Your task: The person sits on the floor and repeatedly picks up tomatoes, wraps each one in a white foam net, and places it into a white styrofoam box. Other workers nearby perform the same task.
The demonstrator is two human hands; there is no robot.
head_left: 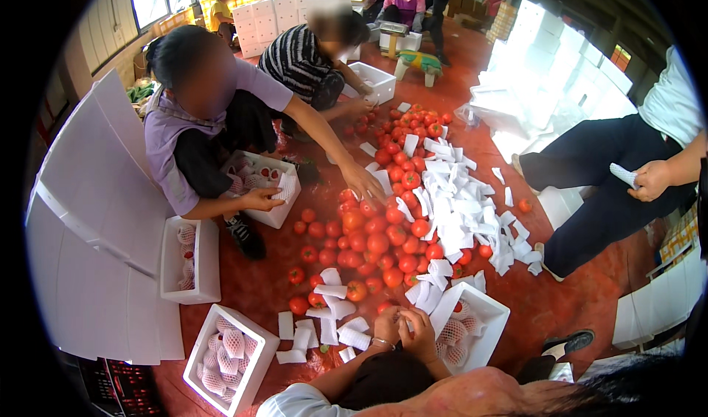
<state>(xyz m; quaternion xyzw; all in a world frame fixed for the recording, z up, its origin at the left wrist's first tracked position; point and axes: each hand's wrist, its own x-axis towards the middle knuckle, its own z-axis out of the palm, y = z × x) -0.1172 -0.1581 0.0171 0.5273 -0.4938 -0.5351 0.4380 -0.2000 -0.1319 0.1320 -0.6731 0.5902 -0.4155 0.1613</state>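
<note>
My left hand (387,327), with a bracelet at the wrist, and my right hand (418,334) come together low in the view. Their fingers are bent and meet, but what lies between them is hidden. Just beyond them is the near edge of a large pile of red tomatoes (378,243) on the red floor. To the right of my hands a white foam box (494,328) stands tilted, holding tomatoes in white foam net sleeves (454,331). Loose flat sleeves (354,338) lie left of my hands. A bigger heap of sleeves (456,196) covers the pile's right side.
Filled foam boxes (265,356) (207,262) stand at left beside stacked white panels (99,207). A squatting co-worker's hand (362,182) reaches onto the tomatoes. Another co-worker's hand (652,180) at right holds a sleeve. A low stool (418,62) stands farther back.
</note>
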